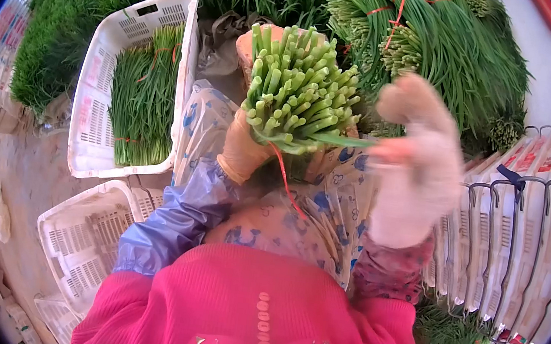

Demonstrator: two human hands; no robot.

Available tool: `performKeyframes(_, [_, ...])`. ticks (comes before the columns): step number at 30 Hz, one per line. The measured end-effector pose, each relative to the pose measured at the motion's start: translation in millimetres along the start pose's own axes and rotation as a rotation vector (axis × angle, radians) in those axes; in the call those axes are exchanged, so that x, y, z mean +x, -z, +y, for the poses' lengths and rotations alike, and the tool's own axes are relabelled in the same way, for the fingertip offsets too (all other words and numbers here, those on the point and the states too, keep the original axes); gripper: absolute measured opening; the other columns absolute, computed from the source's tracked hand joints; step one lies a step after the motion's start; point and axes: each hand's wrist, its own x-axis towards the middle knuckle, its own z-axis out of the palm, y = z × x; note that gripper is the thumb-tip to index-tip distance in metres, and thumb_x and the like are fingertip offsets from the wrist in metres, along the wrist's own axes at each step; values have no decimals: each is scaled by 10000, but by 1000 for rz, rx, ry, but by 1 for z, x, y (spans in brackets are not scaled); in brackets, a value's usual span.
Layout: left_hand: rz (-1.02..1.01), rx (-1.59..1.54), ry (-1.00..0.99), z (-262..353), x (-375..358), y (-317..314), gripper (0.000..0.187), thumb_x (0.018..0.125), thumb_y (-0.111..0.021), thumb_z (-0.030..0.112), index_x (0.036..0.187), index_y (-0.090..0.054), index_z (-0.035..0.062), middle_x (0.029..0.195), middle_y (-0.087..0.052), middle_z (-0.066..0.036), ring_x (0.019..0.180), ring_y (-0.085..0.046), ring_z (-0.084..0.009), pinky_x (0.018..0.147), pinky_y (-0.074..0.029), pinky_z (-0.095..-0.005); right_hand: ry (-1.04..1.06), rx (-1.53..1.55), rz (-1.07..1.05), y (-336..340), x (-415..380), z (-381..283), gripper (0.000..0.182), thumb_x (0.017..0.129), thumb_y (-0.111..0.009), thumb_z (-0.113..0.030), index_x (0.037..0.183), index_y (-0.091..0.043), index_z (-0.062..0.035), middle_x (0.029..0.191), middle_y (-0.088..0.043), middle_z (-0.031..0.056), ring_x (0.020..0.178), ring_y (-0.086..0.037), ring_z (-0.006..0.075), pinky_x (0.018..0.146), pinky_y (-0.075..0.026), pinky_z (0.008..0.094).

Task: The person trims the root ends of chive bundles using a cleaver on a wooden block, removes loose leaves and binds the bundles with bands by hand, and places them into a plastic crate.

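Observation:
In my left hand, in a tan glove, is a thick bundle of green chive-like stalks, cut ends turned up toward me. The fingers wrap its lower left side. Below the bundle hangs a thin red tie. My right hand, in a pale glove with orange at a fingertip, is raised just to the right and blurred by motion. Its fingertips pinch the end of a green leaf sticking out sideways from the bundle. The bundle's far end is hidden.
A white crate at left holds tied green bundles; another white crate stands below it. Loose greens cover the upper left. Large red-tied bundles lie upper right. Stacked white crates stand at right.

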Motion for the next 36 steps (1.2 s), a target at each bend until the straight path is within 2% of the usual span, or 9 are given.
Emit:
performKeyframes(3, [-37, -146, 66, -2, 1, 7, 676, 807, -797, 12, 1383, -445, -5, 1374, -568, -144, 1223, -590, -269, 1017, -534, -415, -292, 316, 177, 18, 7, -17, 143, 845, -720, 14, 949, -664, -67, 1276, -650, 200, 794, -689, 213, 767, -588, 351])
performKeyframes(5, [-22, 14, 8, -9, 3, 16, 661, 804, -803, 29, 1370, -463, -10, 1358, -586, -141, 1204, -604, -259, 1006, -536, -399, -440, -118, -61, 5, 16, -16, 143, 846, -669, 79, 929, -635, -32, 1283, -653, 166, 806, -683, 186, 718, -579, 307])
performKeyframes(13, [38, 443, -213, -7, 0, -27, 783, 709, -867, 93, 1383, -484, -16, 1246, -663, -137, 1120, -647, -240, 959, -524, -358, -38, -688, -393, -9, 24, -9, 334, 669, -791, -35, 979, -678, -92, 1131, -664, 83, 993, -659, 312, 834, -551, 385])
performKeyframes(18, [-248, 1217, -833, -8, 5, 6, 1036, 641, -902, 103, 1517, -356, 18, 1281, -635, -218, 1175, -629, -336, 984, -497, -401, 182, -862, -455, -11, 22, -9, 312, 640, -732, 49, 921, -658, -65, 1017, -672, 95, 904, -663, 317, 747, -548, 398])
performKeyframes(25, [-45, 1122, -763, 9, -4, -16, 1145, 531, -929, 7, 1527, -364, 34, 1304, -647, -152, 1214, -617, -269, 1005, -488, -377, -285, -511, 253, 77, -2, 25, 181, 897, -574, -71, 1022, -697, -27, 1135, -689, 170, 789, -604, 153, 669, -474, 203])
performKeyframes(31, [57, 607, -260, 58, -3, -23, 767, 619, -907, -22, 1307, -568, -9, 1127, -689, -70, 998, -651, -162, 813, -561, -328, -671, -270, -540, -33, -53, 68, 1008, 701, -744, 40, 1581, -271, -92, 1438, -530, 207, 1247, -578, 270, 972, -504, 338])
performKeyframes(32, [-5, 494, -417, 60, -3, -29, 663, 697, -854, -22, 1293, -565, -12, 1036, -701, -79, 887, -678, -177, 728, -562, -320, -451, -385, -544, -46, -69, 82, 1038, 700, -769, 14, 1587, -237, -82, 1392, -568, 223, 1230, -603, 315, 1012, -492, 358])
performKeyframes(33, [-28, 506, -420, 66, -4, -26, 663, 697, -854, -22, 1293, -565, -12, 1036, -701, -79, 887, -678, -177, 728, -562, -320, -858, -275, -599, -61, -58, 57, 1063, 707, -792, -27, 1595, -209, -82, 1356, -592, 231, 1205, -621, 337, 1020, -489, 375])
performKeyframes(36, [22, 422, -393, 89, -9, 5, 629, 750, -767, -88, 1321, -521, 9, 1025, -677, -93, 780, -647, -182, 702, -553, -329, -866, -274, -982, -55, -90, 81, 1029, 738, -769, -87, 1598, -204, -80, 1264, -655, 225, 1160, -646, 283, 957, -507, 346])
